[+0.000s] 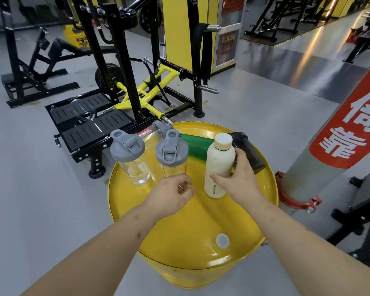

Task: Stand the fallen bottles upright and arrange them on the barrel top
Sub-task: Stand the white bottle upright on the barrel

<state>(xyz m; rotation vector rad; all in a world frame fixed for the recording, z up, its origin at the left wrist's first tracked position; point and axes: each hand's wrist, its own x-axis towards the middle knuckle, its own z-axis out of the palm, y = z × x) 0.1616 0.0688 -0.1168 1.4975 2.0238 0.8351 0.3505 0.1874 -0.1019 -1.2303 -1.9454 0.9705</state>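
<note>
A yellow barrel top (190, 229) carries several bottles. Two clear shaker bottles with grey lids stand upright, one at the left (131, 155) and one in the middle (172, 153). My left hand (171, 194) is at the base of the middle shaker, fingers curled against it. My right hand (238, 180) grips an upright cream bottle (218, 165) around its lower body. Behind them a green bottle (193, 145), a black bottle (249, 149) and a third clear shaker (153, 132) lie on their sides.
A black and yellow gym machine (124, 97) stands just behind the barrel on the left. A grey pillar with a red banner (338, 142) and a red clamp rises close on the right. Grey floor surrounds the barrel. A white plug (222, 240) sits in the barrel top.
</note>
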